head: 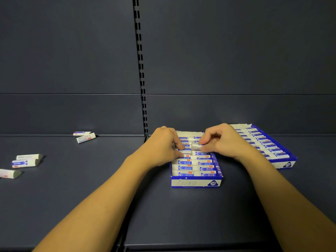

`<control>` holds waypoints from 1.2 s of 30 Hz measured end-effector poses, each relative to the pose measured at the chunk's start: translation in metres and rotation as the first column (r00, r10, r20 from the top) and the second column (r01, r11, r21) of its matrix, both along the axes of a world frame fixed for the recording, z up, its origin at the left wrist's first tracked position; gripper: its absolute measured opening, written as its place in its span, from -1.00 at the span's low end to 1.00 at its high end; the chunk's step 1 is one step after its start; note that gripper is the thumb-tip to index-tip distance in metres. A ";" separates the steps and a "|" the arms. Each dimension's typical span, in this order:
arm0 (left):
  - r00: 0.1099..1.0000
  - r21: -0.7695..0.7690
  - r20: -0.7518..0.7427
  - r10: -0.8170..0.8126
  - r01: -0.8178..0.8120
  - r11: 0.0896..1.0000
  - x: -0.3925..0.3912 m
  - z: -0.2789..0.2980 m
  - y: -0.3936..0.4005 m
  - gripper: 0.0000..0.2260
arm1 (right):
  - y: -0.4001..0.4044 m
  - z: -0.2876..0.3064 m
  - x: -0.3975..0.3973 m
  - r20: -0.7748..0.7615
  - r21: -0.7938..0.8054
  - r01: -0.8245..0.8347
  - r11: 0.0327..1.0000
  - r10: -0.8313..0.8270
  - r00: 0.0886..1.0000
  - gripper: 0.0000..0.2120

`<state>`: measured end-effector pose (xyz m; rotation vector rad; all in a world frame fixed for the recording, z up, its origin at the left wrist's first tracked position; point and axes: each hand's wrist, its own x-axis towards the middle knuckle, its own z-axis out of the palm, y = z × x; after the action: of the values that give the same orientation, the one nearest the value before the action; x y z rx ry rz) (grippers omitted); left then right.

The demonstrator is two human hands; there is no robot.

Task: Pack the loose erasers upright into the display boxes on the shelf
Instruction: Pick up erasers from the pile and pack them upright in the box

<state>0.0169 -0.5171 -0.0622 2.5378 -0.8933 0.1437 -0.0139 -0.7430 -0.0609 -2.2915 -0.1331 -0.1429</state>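
A blue and white display box [196, 182] stands in the middle of the dark shelf, holding two rows of upright erasers. My right hand [223, 140] pinches a white eraser [196, 146] over the right row near the box's back. My left hand [165, 144] rests on the left row, its fingertips pressing between the erasers there. A second display box [283, 163], full of erasers, stands to the right, partly hidden by my right forearm. Loose erasers lie on the shelf at the far left [24, 163] and near the back wall [85, 138].
The dark shelf [91, 197] runs wide in front of and left of the boxes. A slotted upright post [141, 70] divides the back panel. The shelf's front edge is at the bottom of the view.
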 end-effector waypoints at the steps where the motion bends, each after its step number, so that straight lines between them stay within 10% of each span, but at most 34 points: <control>1: 1.000 -0.006 0.008 -0.006 0.006 1.000 0.000 0.000 0.001 -0.81 | 0.000 0.000 0.000 0.001 -0.010 -0.004 1.000 0.004 1.000 -0.86; 36: 0.998 -0.050 0.062 0.003 0.000 0.999 0.003 -0.004 0.005 -0.80 | 0.001 0.000 -0.007 0.107 -0.300 -0.105 0.948 0.143 0.984 -0.82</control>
<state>0.0196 -0.5120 -0.0666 2.4995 -0.9001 0.2438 -0.0209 -0.7424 -0.0613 -2.5614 -0.3881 -0.2172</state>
